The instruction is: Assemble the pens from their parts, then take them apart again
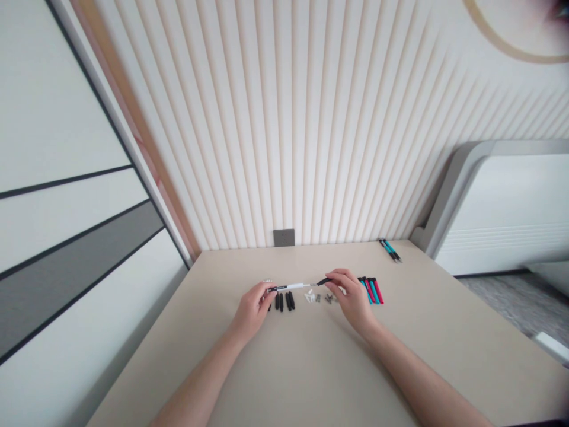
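My left hand (258, 299) pinches the black-labelled end of a white pen refill (294, 286), which points to the right. Between the thumb and fingers of my right hand (350, 292) is a black pen grip section (324, 281). The refill's thin tip meets the near end of this section; how far it goes in I cannot make out. Below the refill lie several black pen grips (284, 301) in a row. Small white parts (310, 295) and grey metal parts (329, 298) are scattered beside them, partly behind my right hand.
Red and teal pen barrels (372, 290) lie side by side right of my right hand. Two pens (390, 250) rest near the back right edge of the beige table (284, 362). A ribbed wall with a dark socket (284, 238) stands behind it; a cabinet is at left.
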The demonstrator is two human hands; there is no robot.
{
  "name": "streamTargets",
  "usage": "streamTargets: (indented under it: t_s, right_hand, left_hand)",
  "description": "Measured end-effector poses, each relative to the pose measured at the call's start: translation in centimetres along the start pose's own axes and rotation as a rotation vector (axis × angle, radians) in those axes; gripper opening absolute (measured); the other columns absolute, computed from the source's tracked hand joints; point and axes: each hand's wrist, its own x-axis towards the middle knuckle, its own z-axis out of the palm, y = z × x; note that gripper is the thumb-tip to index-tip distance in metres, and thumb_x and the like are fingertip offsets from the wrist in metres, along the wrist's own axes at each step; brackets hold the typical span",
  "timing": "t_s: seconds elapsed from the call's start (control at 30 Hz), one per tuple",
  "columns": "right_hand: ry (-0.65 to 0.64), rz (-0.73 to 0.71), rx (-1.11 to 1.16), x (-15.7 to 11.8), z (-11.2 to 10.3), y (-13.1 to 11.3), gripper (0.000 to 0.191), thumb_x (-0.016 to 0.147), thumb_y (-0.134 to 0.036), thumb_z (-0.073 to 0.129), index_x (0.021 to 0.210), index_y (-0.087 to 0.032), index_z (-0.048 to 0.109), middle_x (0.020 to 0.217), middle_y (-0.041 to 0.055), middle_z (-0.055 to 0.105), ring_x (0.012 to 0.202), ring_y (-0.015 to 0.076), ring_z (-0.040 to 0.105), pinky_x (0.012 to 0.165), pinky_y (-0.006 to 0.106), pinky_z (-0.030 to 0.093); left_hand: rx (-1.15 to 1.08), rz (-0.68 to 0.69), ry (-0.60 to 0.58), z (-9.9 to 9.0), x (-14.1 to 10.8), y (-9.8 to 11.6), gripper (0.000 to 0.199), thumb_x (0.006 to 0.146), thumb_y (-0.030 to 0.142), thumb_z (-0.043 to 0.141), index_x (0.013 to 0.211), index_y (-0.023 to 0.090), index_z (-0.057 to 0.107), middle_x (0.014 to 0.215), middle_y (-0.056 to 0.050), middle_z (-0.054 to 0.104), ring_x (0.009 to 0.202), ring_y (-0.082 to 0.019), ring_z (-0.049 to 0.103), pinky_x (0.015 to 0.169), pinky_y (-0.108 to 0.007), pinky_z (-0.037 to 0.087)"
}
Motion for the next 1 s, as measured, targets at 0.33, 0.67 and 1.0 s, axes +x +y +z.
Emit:
streamTargets:
  t_s: [0.33,0.67,1.0]
  right_hand:
    - [-0.104,-0.021,-0.014,-0.4,0.2,-1.0,0.019,0.088,-0.038,0.062,0.089,-0.021,0.07,0.078,0.0043,0.066,0.068,0.0171,0.058,0.064,0.03,0.049]
    - [-0.194,0.016,0.03,-0.8,0.3,-1.3,0.022,0.086,-0.039,0.064,0.099,-0.022,0.07,0.087,0.0058,0.07,0.083,0.0198,0.064,0.074,0.031,0.05]
    - [-0.25,0.099,-0.028,-0.8,0.3,-1.9,0.036,0.088,-0.043,0.056,0.114,-0.02,0.065,0.08,0.0046,0.07,0.074,0.0183,0.063,0.061,0.026,0.049]
  left_hand:
    - [-0.036,0.1,-0.17,0.1,-0.3,0.3,0.016,0.096,0.027,0.048,0.103,0.02,0.061,0.084,-0.002,0.065,0.071,-0.013,0.058,0.067,-0.023,0.045]
    - [-0.029,0.1,-0.123,0.1,-0.3,0.0,0.016,0.096,0.03,0.05,0.099,0.02,0.062,0.081,-0.002,0.063,0.069,-0.014,0.057,0.065,-0.023,0.045]
    - [0.002,0.049,-0.087,0.3,-0.2,-0.1,0.017,0.094,0.032,0.05,0.097,0.02,0.062,0.076,0.0,0.062,0.062,-0.013,0.053,0.061,-0.023,0.043]
